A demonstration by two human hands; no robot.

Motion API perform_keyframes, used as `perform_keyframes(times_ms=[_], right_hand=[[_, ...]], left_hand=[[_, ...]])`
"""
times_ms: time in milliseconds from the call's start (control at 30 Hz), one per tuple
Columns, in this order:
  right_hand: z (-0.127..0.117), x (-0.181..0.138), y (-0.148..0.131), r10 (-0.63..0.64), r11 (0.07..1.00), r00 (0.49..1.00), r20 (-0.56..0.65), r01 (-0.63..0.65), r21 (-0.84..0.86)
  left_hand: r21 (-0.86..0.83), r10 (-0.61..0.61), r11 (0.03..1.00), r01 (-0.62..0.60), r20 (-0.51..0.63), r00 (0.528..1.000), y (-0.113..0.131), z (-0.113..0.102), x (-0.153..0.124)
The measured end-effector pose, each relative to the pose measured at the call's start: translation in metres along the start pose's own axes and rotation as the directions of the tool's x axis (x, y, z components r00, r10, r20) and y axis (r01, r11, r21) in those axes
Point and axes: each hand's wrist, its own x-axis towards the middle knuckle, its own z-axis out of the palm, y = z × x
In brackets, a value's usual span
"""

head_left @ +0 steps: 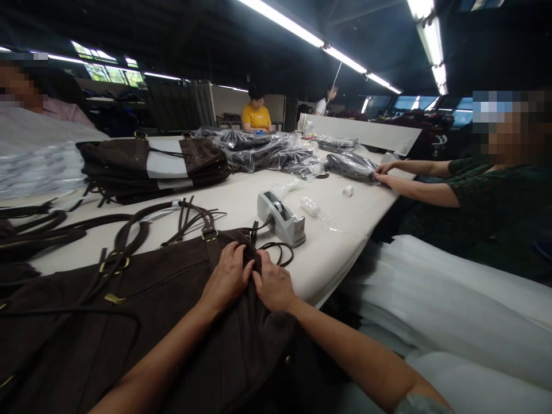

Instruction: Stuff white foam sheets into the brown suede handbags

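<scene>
A large dark brown handbag (164, 310) with brass buckles and a zip pocket lies on its side along the front of the table. Both my hands are at its upper right corner. My left hand (228, 273) is closed on a fold of the bag, fingers over the top edge and thumb turned inward. Close beside it, my right hand (273, 280) pinches the same edge from the right. The fabric between them is gathered. Just beyond my hands stands a grey tape dispenser (281, 218), with a thin dark cord of the bag looping near its base.
Stacked brown handbags (207, 164) with white paper bands sit at the back left. Plastic-wrapped bags (263, 150) are heaped mid-table. At right, a person's hands (382, 172) touch a wrapped bag. White sheets (431, 287) are piled low on the right. Other people are around the table (241, 198).
</scene>
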Motion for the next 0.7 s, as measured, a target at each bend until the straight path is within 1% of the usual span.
perform_keyframes(times_ms=[67, 133, 167, 200, 233, 267, 300, 333, 367, 400, 433, 467, 500, 533, 600, 633, 700], right_hand=[[0.003, -0.009, 0.002, -0.077, 0.993, 0.995, -0.059, 0.071, -0.093], [-0.002, -0.013, 0.01, -0.194, 0.978, 0.979, -0.069, 0.187, -0.097], [-0.008, -0.014, 0.015, -0.256, 0.965, 0.966, -0.045, 0.253, -0.065], [-0.016, -0.016, 0.019, -0.307, 0.952, 0.952, 0.005, 0.307, 0.0], [-0.027, -0.019, 0.022, -0.337, 0.939, 0.939, 0.077, 0.329, 0.101], [-0.039, -0.024, 0.024, -0.346, 0.924, 0.925, 0.159, 0.307, 0.228], [-0.051, -0.032, 0.023, -0.336, 0.904, 0.911, 0.238, 0.241, 0.354], [-0.061, -0.042, 0.022, -0.309, 0.877, 0.901, 0.304, 0.147, 0.457], [-0.069, -0.054, 0.018, -0.272, 0.847, 0.897, 0.349, 0.05, 0.53], [-0.074, -0.067, 0.014, -0.224, 0.821, 0.905, 0.362, -0.025, 0.571], [-0.076, -0.081, 0.01, -0.166, 0.808, 0.927, 0.337, -0.068, 0.585], [-0.074, -0.093, 0.005, -0.098, 0.808, 0.958, 0.271, -0.082, 0.583], [-0.068, -0.103, 0.001, -0.03, 0.815, 0.984, 0.173, -0.076, 0.574], [-0.061, -0.109, -0.003, 0.03, 0.822, 0.998, 0.059, -0.058, 0.566], [-0.044, -0.109, -0.01, 0.11, 0.818, 0.984, -0.142, -0.008, 0.576], [-0.036, -0.103, -0.014, 0.13, 0.798, 0.97, -0.207, 0.021, 0.602], [-0.025, -0.082, -0.023, 0.143, 0.738, 0.949, -0.282, 0.088, 0.669]], left_hand=[[0.052, -0.006, 0.999, 0.001, 0.098, 0.995, 0.0, 0.001, -0.002], [0.086, 0.005, 0.996, -0.022, 0.2, 0.98, 0.002, 0.0, -0.002], [0.095, 0.009, 0.995, -0.033, 0.247, 0.969, 0.003, -0.001, -0.001], [0.1, 0.008, 0.994, -0.038, 0.288, 0.958, 0.004, -0.003, 0.0], [0.101, 0.001, 0.994, -0.036, 0.324, 0.946, 0.005, -0.005, 0.001], [0.101, -0.009, 0.994, -0.029, 0.356, 0.935, 0.007, -0.007, 0.002], [0.102, -0.017, 0.994, -0.024, 0.383, 0.924, 0.008, -0.009, 0.003], [0.103, -0.021, 0.994, -0.022, 0.402, 0.916, 0.008, -0.011, 0.004], [0.104, -0.024, 0.994, -0.021, 0.413, 0.91, 0.008, -0.012, 0.005], [0.105, -0.024, 0.994, -0.022, 0.419, 0.908, 0.008, -0.012, 0.006], [0.104, -0.025, 0.994, -0.02, 0.421, 0.907, 0.007, -0.012, 0.007], [0.098, -0.027, 0.995, -0.016, 0.421, 0.907, 0.006, -0.011, 0.009], [0.09, -0.028, 0.996, -0.011, 0.42, 0.907, 0.003, -0.01, 0.01], [0.082, -0.03, 0.997, -0.006, 0.421, 0.907, 0.0, -0.008, 0.013], [0.071, -0.037, 0.997, 0.008, 0.427, 0.904, -0.008, -0.004, 0.021], [0.071, -0.048, 0.997, 0.019, 0.428, 0.902, -0.013, -0.002, 0.026], [0.077, -0.081, 0.996, 0.052, 0.439, 0.895, -0.023, 0.001, 0.039]])
